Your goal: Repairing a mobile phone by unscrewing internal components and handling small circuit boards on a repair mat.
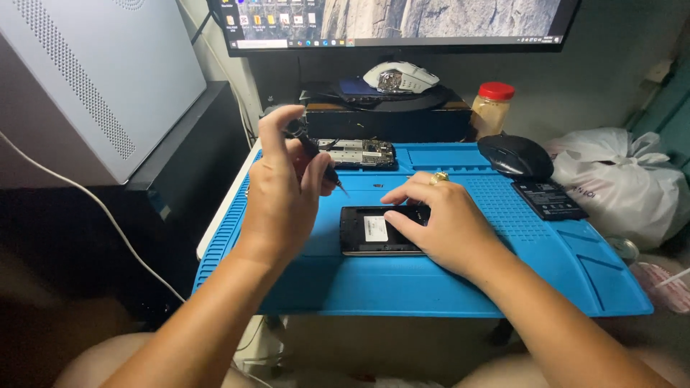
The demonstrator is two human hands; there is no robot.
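Pressing our right hand point(438, 223) flat on an opened phone point(374, 231), we pinch a small screwdriver point(316, 154) in our left hand point(284, 190).

Phone lies mid blue mat point(431, 287); beyond, a circuit board point(357, 153), black mouse point(515, 156), red-lidded jar point(491, 108).

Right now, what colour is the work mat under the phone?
Blue, seen in the head view: the ridged repair mat under the opened phone.
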